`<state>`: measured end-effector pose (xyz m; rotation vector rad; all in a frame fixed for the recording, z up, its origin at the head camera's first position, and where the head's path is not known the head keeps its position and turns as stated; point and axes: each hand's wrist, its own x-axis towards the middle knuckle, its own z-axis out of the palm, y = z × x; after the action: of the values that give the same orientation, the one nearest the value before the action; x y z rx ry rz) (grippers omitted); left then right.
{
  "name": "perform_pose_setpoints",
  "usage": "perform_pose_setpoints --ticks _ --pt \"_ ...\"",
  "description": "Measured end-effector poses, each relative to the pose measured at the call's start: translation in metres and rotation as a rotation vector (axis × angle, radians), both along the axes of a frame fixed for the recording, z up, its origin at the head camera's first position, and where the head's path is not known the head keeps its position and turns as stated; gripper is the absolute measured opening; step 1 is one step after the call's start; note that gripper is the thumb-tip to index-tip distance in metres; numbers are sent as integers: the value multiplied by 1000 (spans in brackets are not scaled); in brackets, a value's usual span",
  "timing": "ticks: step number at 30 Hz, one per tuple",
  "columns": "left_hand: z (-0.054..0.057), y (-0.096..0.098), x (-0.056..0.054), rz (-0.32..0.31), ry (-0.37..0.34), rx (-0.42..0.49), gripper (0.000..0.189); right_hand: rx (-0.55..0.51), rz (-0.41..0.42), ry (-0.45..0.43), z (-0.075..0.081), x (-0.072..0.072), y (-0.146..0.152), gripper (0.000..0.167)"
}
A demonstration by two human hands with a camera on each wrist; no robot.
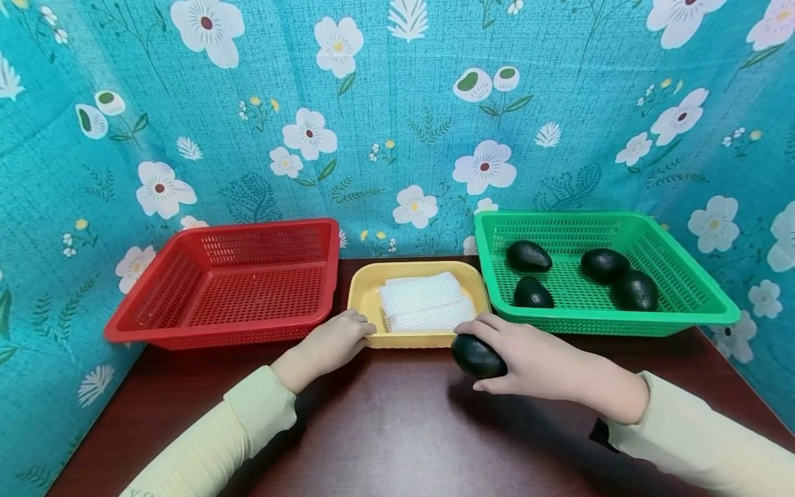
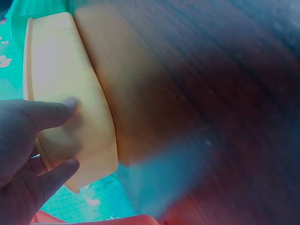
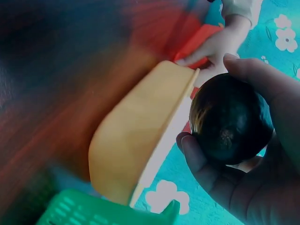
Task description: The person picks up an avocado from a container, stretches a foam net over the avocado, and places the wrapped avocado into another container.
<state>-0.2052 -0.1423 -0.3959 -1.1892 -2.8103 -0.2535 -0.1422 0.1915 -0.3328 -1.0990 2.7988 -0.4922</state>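
My right hand [image 1: 528, 359] holds a dark avocado [image 1: 477, 356] over the table, just in front of the yellow tray's right front corner. In the right wrist view, thumb and fingers curl round the avocado [image 3: 229, 119], its blunt end facing the camera. My left hand [image 1: 332, 345] grips the front left corner of the yellow tray [image 1: 410, 340]. The left wrist view has the thumb against the outer wall of the tray [image 2: 70, 70] and other fingers at its rim. White foam net sleeves [image 1: 428, 304] lie flat and stacked inside the tray.
A green basket [image 1: 596, 321] at the right holds several avocados [image 1: 528, 256]. At the left stands a red basket [image 1: 248, 297] with nothing in it. All three containers line the back of the dark wooden table [image 1: 397, 428], before a blue floral cloth [image 1: 385, 138].
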Motion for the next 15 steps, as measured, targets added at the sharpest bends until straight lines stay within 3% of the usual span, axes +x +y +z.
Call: perform_pose_setpoints --ticks 15 --pt "1 0 0 1 -12 0 8 -17 87 -103 -30 -1 -15 69"
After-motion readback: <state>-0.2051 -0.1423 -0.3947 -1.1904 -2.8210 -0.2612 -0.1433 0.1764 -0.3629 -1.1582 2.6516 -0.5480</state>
